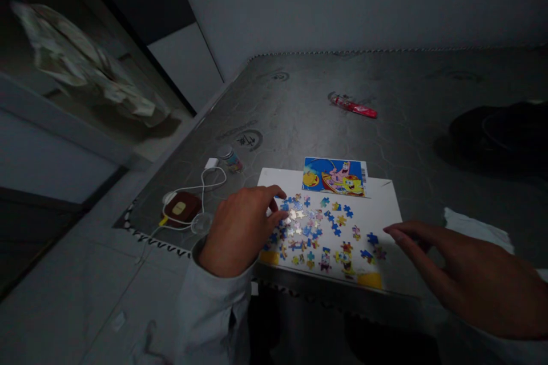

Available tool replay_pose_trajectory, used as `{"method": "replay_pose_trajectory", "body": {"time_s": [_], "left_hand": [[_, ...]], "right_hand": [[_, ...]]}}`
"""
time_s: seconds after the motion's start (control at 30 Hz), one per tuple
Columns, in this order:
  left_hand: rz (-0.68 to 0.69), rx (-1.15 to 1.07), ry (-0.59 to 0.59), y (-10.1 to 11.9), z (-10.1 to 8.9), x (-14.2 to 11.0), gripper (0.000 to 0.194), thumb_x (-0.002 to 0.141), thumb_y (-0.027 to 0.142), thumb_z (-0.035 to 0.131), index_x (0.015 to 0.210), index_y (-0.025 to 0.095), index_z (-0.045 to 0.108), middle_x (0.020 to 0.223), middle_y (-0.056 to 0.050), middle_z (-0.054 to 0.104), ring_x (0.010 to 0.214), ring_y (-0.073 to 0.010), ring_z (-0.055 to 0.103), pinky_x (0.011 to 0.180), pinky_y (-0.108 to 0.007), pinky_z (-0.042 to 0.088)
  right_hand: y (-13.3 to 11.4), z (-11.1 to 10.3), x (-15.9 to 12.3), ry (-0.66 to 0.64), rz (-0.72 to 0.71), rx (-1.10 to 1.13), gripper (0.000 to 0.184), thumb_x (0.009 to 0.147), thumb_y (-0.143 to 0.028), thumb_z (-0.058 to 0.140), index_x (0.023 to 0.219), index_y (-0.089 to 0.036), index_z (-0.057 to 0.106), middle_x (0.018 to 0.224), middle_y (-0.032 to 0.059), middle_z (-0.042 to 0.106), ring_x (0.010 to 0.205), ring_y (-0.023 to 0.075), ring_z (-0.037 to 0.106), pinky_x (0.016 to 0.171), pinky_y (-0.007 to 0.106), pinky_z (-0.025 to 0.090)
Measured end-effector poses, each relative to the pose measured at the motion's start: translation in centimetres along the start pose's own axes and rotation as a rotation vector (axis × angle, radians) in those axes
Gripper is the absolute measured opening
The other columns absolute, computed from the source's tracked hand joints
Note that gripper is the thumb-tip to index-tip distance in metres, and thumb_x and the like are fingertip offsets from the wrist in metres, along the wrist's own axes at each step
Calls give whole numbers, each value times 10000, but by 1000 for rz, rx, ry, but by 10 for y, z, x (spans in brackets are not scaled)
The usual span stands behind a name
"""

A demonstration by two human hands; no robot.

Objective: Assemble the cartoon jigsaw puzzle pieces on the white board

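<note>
Several small colourful puzzle pieces (319, 231) lie scattered on a white board (383, 199) at the near edge of a dark table (342, 125). A cartoon picture card (334, 176) lies at the board's far edge. My left hand (240, 228) rests on the left side of the pile, fingers curled, thumb and forefinger pinched close over the pieces; what they hold is hidden. My right hand (466, 274) hovers over the board's right corner with fingers stretched out flat, fingertips near a blue piece (372, 238).
Left of the board lie a dark red device with a white cable (184, 208) and a small jar (231, 158). A red wrapper (355, 106) lies farther back. A dark bundle (500, 137) sits at the right. Crumpled paper (81, 63) rests on a ledge at left.
</note>
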State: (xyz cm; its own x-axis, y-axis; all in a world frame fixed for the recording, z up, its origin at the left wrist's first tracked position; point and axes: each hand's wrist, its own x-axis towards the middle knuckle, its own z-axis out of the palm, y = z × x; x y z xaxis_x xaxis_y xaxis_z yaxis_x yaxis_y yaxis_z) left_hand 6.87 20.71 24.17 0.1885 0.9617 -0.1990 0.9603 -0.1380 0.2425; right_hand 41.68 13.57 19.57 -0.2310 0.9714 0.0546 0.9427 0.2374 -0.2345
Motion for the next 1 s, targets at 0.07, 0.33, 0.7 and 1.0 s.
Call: {"method": "replay_pose_trajectory", "body": {"time_s": [0.07, 0.33, 0.7, 1.0], "left_hand": [[-9, 8, -12, 0, 2, 1, 300, 1044, 320, 839, 1343, 337, 843, 1212, -27, 912, 1141, -308, 843, 940, -411, 606], [-29, 47, -47, 6, 5, 6, 334, 1051, 312, 824, 1383, 343, 834, 1253, -42, 907, 1172, -325, 838, 952, -426, 622], [-78, 94, -113, 10, 4, 5, 316, 1075, 282, 779, 1381, 335, 839, 1270, -59, 903, 1212, -339, 834, 959, -444, 614], [-89, 98, -68, 3, 4, 3, 296, 1078, 298, 776, 1367, 326, 834, 1262, -57, 902, 1203, -317, 834, 954, -415, 612]], "right_hand": [[0, -2, 0, -6, 0, 11, 558, 1152, -594, 424, 1187, -346, 923, 997, 60, 918, 637, 303, 840, 510, 392, 679], [4, -7, -4, 9, 61, 89, 558, 1138, -670, 435, 1156, -394, 920, 791, 6, 873, 395, 233, 672, 361, 350, 498], [8, -5, -9, 13, 55, 63, 516, 1126, -666, 465, 1163, -402, 908, 724, 0, 848, 396, 258, 694, 330, 340, 497], [2, -3, -8, 49, 11, 68, 518, 1135, -667, 456, 1149, -399, 899, 759, -5, 864, 372, 258, 682, 314, 334, 468]]}}
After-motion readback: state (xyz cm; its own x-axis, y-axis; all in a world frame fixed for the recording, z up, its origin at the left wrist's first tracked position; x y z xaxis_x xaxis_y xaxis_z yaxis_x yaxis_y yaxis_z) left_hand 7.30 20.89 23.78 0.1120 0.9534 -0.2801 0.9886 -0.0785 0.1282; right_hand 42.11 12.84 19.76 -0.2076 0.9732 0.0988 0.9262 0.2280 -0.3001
